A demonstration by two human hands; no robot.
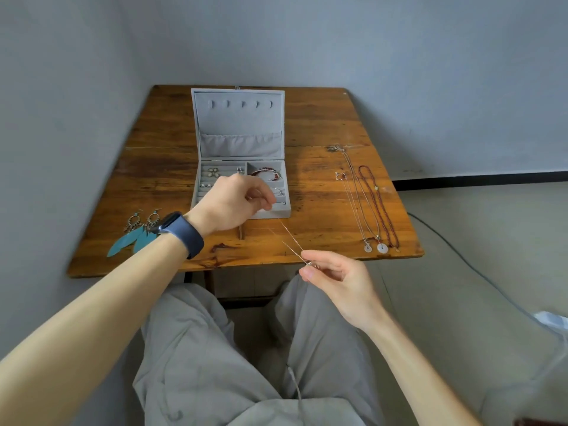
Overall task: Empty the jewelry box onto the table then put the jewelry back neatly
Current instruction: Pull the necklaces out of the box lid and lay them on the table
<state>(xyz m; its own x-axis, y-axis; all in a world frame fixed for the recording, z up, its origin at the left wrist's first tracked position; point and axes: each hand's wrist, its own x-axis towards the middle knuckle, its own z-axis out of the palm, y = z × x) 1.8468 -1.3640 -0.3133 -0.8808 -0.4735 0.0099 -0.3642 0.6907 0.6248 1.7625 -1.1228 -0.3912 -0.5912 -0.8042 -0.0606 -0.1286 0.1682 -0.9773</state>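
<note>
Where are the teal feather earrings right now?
In the head view, the teal feather earrings lie at the near left corner of the wooden table, left of the open jewelry box, right beside the watch.

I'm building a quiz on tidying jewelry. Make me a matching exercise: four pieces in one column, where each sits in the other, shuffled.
1 feather earrings
2 thin chain
3 red bracelet
4 disc-pendant necklaces

A inside the jewelry box
B on the table, right of the box
C held between left hand and right hand
D on the table, left of the box

Pairs: 1-D, 2-C, 3-A, 4-B
</note>
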